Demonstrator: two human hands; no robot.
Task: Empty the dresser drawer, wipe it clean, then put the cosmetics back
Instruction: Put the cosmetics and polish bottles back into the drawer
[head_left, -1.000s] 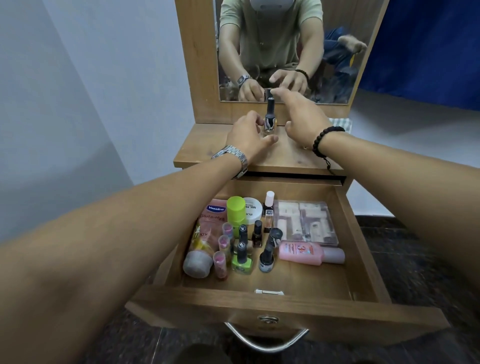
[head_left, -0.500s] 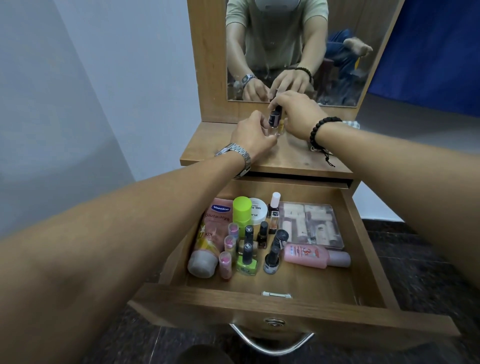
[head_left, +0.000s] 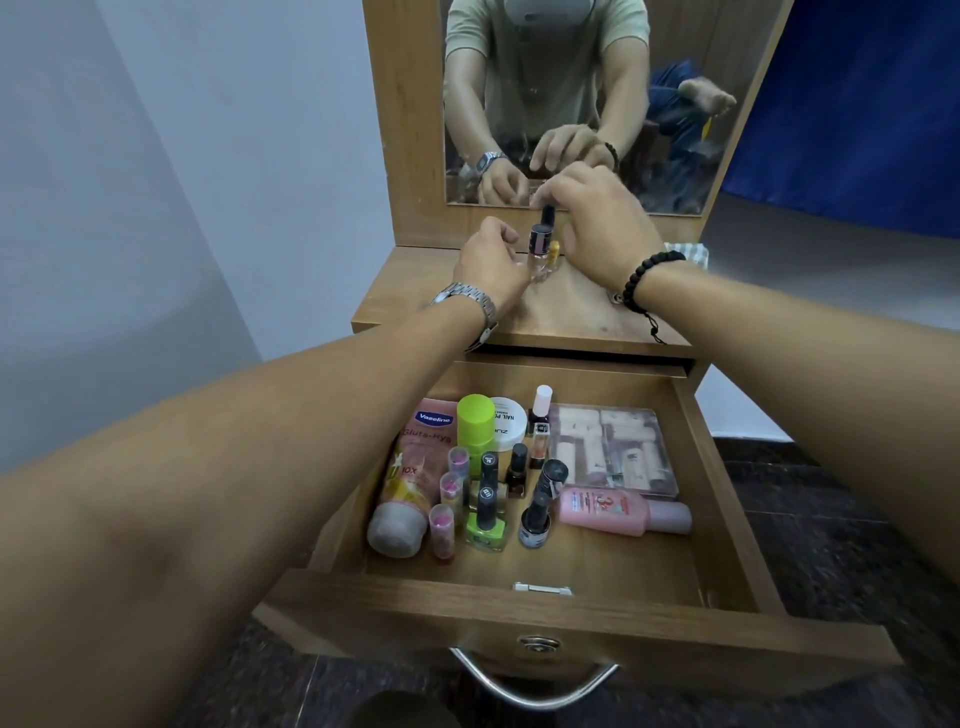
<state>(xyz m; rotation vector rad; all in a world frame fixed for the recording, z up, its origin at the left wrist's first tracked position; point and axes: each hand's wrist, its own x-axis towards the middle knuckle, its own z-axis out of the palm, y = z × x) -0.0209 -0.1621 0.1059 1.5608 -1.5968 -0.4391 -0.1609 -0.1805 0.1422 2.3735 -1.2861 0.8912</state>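
Two hands at a small bottle on the dresser bench.
Left hand grips its base, right hand pinches the cap; remaining cosmetics sit in the open drawer.

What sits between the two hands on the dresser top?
In the head view, a clear bottle with a dark cap stands between the left hand and right hand; a small yellow item shows just behind it.
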